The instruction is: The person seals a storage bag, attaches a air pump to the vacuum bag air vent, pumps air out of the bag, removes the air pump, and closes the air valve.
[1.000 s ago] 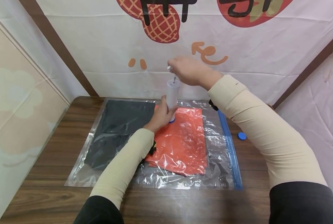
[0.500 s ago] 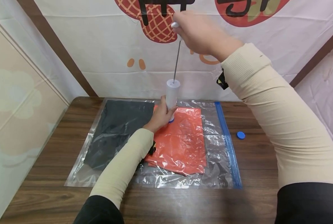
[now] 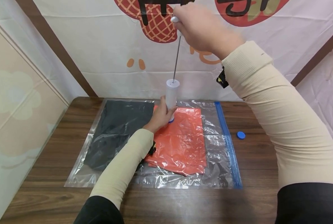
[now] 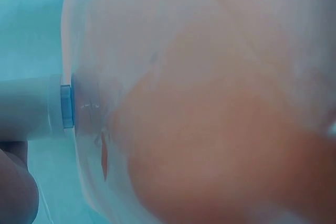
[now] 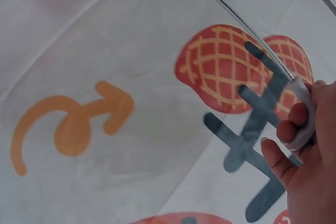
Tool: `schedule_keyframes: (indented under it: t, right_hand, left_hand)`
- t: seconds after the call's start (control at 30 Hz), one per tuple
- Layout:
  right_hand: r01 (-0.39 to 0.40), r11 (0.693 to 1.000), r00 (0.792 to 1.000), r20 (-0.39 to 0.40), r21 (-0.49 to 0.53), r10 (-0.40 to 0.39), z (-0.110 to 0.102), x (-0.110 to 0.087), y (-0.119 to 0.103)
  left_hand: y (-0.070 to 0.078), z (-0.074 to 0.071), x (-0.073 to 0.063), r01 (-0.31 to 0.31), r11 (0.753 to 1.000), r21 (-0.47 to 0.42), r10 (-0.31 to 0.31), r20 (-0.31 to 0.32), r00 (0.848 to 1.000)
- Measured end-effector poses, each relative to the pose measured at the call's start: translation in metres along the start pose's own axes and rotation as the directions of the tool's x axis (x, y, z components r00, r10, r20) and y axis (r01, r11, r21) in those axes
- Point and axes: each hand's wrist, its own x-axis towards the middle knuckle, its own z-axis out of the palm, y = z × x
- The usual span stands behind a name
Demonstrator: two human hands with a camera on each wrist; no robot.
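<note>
My left hand [image 3: 161, 116] is wrapped around the lower body of a white hand pump [image 3: 171, 93]. The pump stands upright over the orange item in a clear storage bag [image 3: 215, 155]; the left wrist view shows its end meeting a blue valve [image 4: 67, 106]. High above it, my right hand [image 3: 200, 29] grips the pump's white handle [image 3: 174, 19]. A long thin metal rod [image 3: 176, 56] joins handle and cylinder, drawn far out. Flat inside the bag lie a folded orange item [image 3: 180, 146] and a folded dark item [image 3: 121, 124], side by side.
A blue zip strip [image 3: 231, 155] runs along the bag's right edge. Just right of it, a round blue cap [image 3: 241, 135] lies on the brown wooden table [image 3: 183, 205]. A printed white cloth [image 3: 107, 40] hangs right behind the table.
My right hand has risen with the handle, drawing the rod far out of the pump; over the last half second it rose only slightly. My left hand has stayed in place on the cylinder.
</note>
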Motion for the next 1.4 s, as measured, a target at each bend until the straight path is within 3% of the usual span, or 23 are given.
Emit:
schedule_keyframes:
  t: [0.47, 0.83, 1.17, 1.4]
  right_hand:
    - [0.103, 0.993, 0.981, 0.163, 0.049, -0.110, 0.064, -0.009, -0.006]
    - [0.143, 0.988, 0.971, 0.185, 0.063, -0.152, 0.103, -0.020, -0.009]
    - [0.131, 0.990, 0.968, 0.206, 0.061, -0.141, 0.114, -0.020, -0.010]
    - [0.124, 0.987, 0.972, 0.190, 0.102, -0.141, 0.094, -0.016, -0.003]
  left_hand:
    - [-0.001, 0.000, 0.000, -0.004, 1.000, 0.009, 0.004, -0.006, 1.000]
    - [0.001, -0.001, -0.001, 0.032, 0.999, 0.003, -0.032, 0.000, 0.999]
    - [0.001, -0.001, -0.002, 0.022, 1.000, -0.003, -0.022, -0.002, 1.000]
    - [0.001, 0.000, -0.001, 0.028, 1.000, -0.009, -0.028, 0.004, 1.000]
